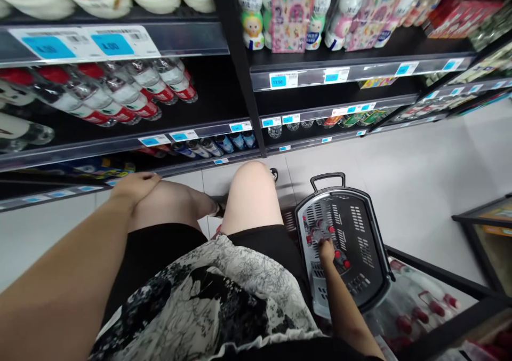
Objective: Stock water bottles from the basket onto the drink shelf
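Observation:
My left hand (136, 186) rests on my left knee with its fingers laid along the skin, holding nothing. To my right, my right hand (327, 250) reaches down into a dark grey shopping basket (370, 201) on the floor. Its fingers are curled at a clear plastic bottle (319, 236) and partly hidden behind the back of the hand. Small red-capped bottles lie around it, with another red-capped bottle (342, 258) just beside the wrist. The basket's handle (328, 178) sticks out at its far end.
Shelves with price tags run across the front. Red-capped bottles (120, 91) lie on the left shelf, above blue-labelled bottles (226, 143) low down. White drink bottles (253, 14) and pink boxes (294, 14) stand higher right. Wrapped red-capped bottles (420, 313) fill a rack behind the basket.

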A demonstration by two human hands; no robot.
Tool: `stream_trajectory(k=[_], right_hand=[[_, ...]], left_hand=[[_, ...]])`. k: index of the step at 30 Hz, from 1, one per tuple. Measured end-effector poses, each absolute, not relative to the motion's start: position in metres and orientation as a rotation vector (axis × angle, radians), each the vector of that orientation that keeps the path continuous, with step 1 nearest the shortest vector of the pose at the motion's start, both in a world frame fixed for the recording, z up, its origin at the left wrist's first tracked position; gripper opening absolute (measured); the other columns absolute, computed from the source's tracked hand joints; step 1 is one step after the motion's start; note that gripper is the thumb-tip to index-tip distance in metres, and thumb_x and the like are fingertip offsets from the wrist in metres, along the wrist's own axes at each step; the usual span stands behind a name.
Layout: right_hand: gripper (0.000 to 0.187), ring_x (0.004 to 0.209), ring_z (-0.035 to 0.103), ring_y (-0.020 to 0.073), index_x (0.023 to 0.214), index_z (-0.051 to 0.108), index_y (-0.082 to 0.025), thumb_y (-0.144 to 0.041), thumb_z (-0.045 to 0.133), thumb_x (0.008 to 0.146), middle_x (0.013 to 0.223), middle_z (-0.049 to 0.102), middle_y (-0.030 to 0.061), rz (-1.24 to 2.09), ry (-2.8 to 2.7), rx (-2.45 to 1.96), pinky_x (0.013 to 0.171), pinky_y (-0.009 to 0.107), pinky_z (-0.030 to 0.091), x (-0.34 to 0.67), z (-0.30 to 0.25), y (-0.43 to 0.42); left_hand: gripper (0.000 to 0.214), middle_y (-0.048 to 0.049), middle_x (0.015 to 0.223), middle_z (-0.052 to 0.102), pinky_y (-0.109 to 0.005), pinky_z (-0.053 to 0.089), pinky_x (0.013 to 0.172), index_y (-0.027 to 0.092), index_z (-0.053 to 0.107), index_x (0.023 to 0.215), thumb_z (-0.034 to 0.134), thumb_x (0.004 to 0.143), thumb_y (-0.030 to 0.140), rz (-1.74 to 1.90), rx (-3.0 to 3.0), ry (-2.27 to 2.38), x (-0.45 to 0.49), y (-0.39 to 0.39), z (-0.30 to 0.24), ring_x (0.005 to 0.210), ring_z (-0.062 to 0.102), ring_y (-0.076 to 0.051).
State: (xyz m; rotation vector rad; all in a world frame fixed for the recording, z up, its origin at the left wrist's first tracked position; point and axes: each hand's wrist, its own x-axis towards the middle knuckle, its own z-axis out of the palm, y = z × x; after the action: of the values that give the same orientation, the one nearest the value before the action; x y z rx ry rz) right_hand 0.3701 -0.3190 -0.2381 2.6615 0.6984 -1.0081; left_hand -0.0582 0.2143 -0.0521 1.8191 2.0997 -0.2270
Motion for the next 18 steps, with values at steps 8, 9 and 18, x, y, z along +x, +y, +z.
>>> stream_trajectory(k=[8,9,18], right_hand=[[0.032,0.100,0.065,0.0216,0.092,0.072,-0.021,-0.023,0.040,0.091,0.111,0.064,0.0098,-0.866,0.939,2.744,0.085,0.029,0.050,0.389,-0.157,-0.308],[0.034,0.099,0.065,0.0220,0.092,0.071,-0.021,-0.023,0.037,0.092,0.110,0.064,0.0100,-0.833,0.954,2.783,0.084,0.029,0.049,0.390,-0.143,-0.304],[0.033,0.103,0.061,0.0244,0.084,0.063,-0.020,-0.037,0.037,0.097,0.111,0.061,0.0110,-0.427,1.526,3.098,0.092,0.037,0.048,0.391,0.025,-0.249]], left_hand=[[0.046,-0.0036,0.116,0.072,-0.038,0.045,0.103,0.012,0.074,0.121,0.070,0.082,0.036,-0.258,1.686,1.914,-0.055,0.212,-0.049,0.089,0.059,-0.016],[0.047,-0.0043,0.117,0.072,-0.037,0.045,0.104,0.010,0.072,0.123,0.069,0.084,0.036,-0.196,1.694,1.884,-0.052,0.209,-0.049,0.093,0.060,-0.016],[0.081,-0.0126,0.158,0.042,-0.044,0.024,0.125,0.016,0.051,0.149,0.078,0.076,0.038,0.542,2.099,0.673,0.133,0.080,-0.006,0.146,0.038,-0.029]])
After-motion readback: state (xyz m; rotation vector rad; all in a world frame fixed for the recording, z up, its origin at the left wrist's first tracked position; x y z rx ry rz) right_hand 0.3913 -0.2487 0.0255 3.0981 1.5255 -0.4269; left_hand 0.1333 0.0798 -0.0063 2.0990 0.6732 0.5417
